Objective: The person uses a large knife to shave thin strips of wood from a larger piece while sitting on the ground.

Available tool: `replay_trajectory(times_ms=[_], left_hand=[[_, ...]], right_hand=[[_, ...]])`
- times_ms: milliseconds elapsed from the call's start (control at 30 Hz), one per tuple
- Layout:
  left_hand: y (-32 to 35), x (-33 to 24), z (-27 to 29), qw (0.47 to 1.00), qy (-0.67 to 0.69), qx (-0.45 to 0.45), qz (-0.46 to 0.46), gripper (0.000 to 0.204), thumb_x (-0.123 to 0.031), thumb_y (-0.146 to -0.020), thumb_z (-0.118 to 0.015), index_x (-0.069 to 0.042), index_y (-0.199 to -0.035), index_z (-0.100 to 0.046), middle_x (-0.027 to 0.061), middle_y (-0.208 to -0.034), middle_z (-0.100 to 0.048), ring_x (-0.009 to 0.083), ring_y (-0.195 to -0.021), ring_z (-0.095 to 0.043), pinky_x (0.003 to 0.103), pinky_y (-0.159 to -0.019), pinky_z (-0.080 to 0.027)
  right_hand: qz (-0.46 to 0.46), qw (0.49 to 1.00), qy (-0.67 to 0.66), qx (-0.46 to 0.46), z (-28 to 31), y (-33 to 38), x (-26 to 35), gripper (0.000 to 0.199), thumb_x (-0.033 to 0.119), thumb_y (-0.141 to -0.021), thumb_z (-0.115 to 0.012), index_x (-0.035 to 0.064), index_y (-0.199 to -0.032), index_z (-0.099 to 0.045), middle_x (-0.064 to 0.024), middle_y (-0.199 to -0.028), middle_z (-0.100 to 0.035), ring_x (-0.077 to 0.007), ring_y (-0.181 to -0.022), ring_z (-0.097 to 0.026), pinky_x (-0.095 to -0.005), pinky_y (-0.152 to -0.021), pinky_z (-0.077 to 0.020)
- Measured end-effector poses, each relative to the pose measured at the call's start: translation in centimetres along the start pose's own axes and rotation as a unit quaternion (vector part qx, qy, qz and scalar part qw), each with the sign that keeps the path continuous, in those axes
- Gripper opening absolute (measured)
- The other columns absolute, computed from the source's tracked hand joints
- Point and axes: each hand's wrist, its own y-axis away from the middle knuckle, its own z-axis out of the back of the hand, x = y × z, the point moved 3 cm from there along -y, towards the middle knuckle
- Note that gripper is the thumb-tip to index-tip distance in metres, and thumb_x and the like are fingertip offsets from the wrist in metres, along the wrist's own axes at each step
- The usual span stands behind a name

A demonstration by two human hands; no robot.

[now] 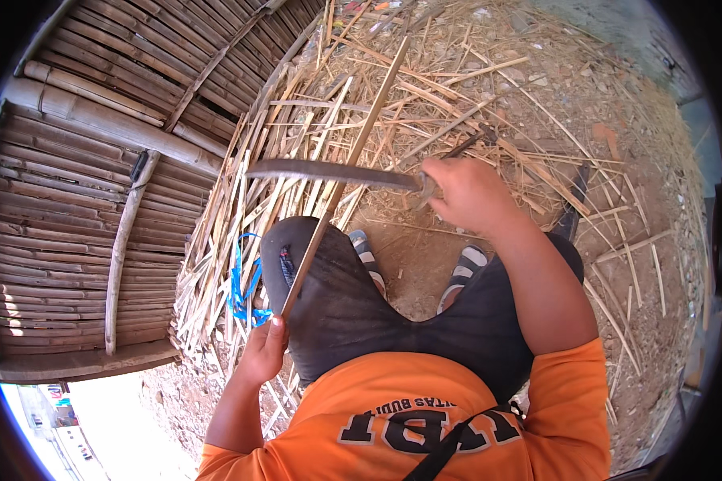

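My left hand (265, 349) is closed round the near end of a long bamboo strip (322, 227). The strip slants up and away past my left knee, its far end over the litter on the ground. In my right hand (467, 192) is the handle of a machete (337, 171), gripped in front of my right knee. Its long, slightly curved blade points left and crosses the strip about midway. I cannot tell whether the blade touches the strip or passes just above it.
Many split bamboo strips (241, 216) lie piled left of my knees beside a bamboo slat wall (80, 240). Blue plastic twine (241, 284) is by my left knee. Shavings and loose strips (449, 88) litter the ground ahead. A dark blade-like tool (573, 200) lies beyond my right knee.
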Motion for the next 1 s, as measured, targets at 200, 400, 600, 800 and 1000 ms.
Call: replay_trajectory(times_ms=[200, 400, 600, 800, 1000], left_hand=[[0.2, -3.4, -1.1, 0.961, -0.232, -0.101, -0.114, 0.06, -0.05, -0.107, -0.038, -0.001, -0.074, -0.051, 0.0114, -0.058, -0.05, 0.0263, -0.055, -0.051, 0.041, -0.052, -0.038], [0.1, -4.5, -1.7, 0.931, -0.277, -0.173, -0.166, 0.051, -0.041, -0.106, -0.046, -0.002, -0.074, -0.049, 0.02, -0.058, -0.052, 0.0422, -0.055, -0.055, 0.046, -0.052, -0.041], [-0.3, -5.0, -1.6, 0.89, -0.331, -0.224, -0.221, 0.048, -0.04, -0.105, -0.05, -0.003, -0.074, -0.049, 0.0207, -0.061, -0.053, 0.0444, -0.055, -0.054, 0.048, -0.052, -0.04], [-0.2, -5.1, -1.3, 0.891, -0.327, -0.245, -0.2, 0.047, -0.04, -0.103, -0.054, -0.004, -0.074, -0.051, 0.0202, -0.062, -0.054, 0.0444, -0.057, -0.055, 0.048, -0.052, -0.041], [-0.4, -6.8, -1.5, 0.872, -0.339, -0.27, -0.227, 0.042, -0.037, -0.099, -0.062, -0.003, -0.076, -0.053, 0.0189, -0.064, -0.056, 0.0416, -0.056, -0.056, 0.047, -0.051, -0.041]], right_hand=[[0.056, 0.998, -0.002, 0.035, -1.1, 0.7, 3.7, 0.034, 0.012, -0.074, -0.075, 0.0061, -0.105, -0.062, -0.0173, -0.08, -0.067, -0.0387, -0.076, -0.067, -0.0473, -0.067, -0.0529], [-0.034, 0.996, -0.074, -0.042, 0.8, -0.4, -0.6, 0.034, 0.012, -0.075, -0.075, 0.0074, -0.106, -0.062, -0.0171, -0.081, -0.067, -0.0381, -0.076, -0.068, -0.0467, -0.067, -0.0534], [0.075, 0.997, 0.005, 0.02, -0.8, 1.0, 3.6, 0.032, 0.013, -0.076, -0.075, 0.0076, -0.105, -0.063, -0.0156, -0.078, -0.067, -0.0355, -0.074, -0.069, -0.0451, -0.066, -0.0555], [-0.098, 0.989, -0.1, -0.056, 2.1, -0.1, -1.9, 0.03, 0.011, -0.077, -0.074, 0.0052, -0.104, -0.063, -0.0153, -0.076, -0.068, -0.0338, -0.072, -0.07, -0.044, -0.066, -0.0558], [0.09, 0.996, 0.008, 0.011, 0.5, 1.4, 4.1, 0.023, 0.013, -0.079, -0.071, 0.0065, -0.097, -0.059, -0.0155, -0.076, -0.066, -0.036, -0.076, -0.068, -0.0484, -0.065, -0.0528]])
